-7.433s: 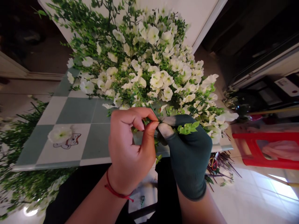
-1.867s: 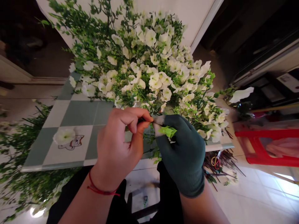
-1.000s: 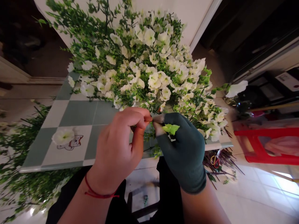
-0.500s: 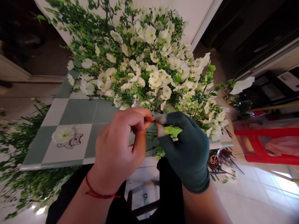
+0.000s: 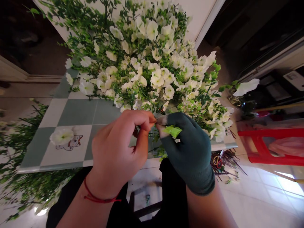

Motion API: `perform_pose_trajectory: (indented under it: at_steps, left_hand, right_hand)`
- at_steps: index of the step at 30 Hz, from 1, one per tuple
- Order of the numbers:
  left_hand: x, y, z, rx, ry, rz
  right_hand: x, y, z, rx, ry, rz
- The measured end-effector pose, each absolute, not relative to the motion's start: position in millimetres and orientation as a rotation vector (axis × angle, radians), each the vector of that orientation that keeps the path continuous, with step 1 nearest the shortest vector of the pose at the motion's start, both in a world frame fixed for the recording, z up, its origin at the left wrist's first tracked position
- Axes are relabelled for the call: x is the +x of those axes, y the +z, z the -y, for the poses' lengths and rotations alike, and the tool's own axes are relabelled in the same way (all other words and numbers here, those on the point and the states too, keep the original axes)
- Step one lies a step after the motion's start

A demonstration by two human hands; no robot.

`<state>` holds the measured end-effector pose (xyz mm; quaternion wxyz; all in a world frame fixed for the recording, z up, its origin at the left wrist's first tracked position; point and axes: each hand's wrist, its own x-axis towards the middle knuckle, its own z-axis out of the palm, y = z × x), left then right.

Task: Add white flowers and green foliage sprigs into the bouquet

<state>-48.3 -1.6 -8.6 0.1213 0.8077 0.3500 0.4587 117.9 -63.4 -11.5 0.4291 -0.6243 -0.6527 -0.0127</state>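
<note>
here we are, nearest first: a red cord (image 5: 102, 199) on my left wrist, and just past it my bare left hand (image 5: 121, 142), fingers pinched narrow. opposite, my right hand (image 5: 187, 148), in a dark green glove pale at the fingertips, pinches just as narrow. between the two sets of tips, over the near edge of the counter (image 5: 78, 112), i've got a thin stem (image 5: 156, 122), so small and half hidden that i can't tell what its ends are doing. a light green leaf sprig (image 5: 173, 130) lies against my glove; too hard a squeeze there could crease it. the bigger worry: tug unevenly from both sides and the stem could bend or snap, or slide out of the gloved grip, since so little of it is caught.

over to the left, a loose white flower (image 5: 62, 136) sits on the counter beside a printed cat (image 5: 74, 142); a careless forearm could sweep it off. beyond my knuckles, the heap of white blooms (image 5: 156, 77) is near enough that a jerk could bruise petals. past the right corner, scissors (image 5: 218, 160) lie on dark stems (image 5: 229, 163), with a red stool (image 5: 273, 148) farther out.
</note>
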Motion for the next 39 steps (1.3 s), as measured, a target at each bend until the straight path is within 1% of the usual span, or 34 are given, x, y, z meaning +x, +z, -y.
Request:
perform_pose_trajectory:
  at_steps: [7,10,15,23,39]
  left_hand:
    - [-51.2,-5.1,0.5,2.142,1.292,-0.908]
    - [-52.9,-2.6,-3.5,2.27,1.323,-0.857]
    - [-58.5,-3.6,-8.7,2.518,1.238,-0.843]
    - [-58.9,-5.3,-7.4,2.573,1.234,-0.86]
    - [-62.5,-9.7,-13.8,2.666,1.217,-0.908]
  right_hand:
    - [113.0,-10.4,64.0,-1.607,-0.003,1.503]
    - [111.4,-8.4,63.2,-1.601,0.007,1.503]
    - [111.4,-8.4,61.6,-1.586,-0.009,1.566]
    - [113.4,-7.9,63.2,-1.564,-0.032,1.603]
    - [112.7,-14.1,55.6,-1.581,0.039,1.526]
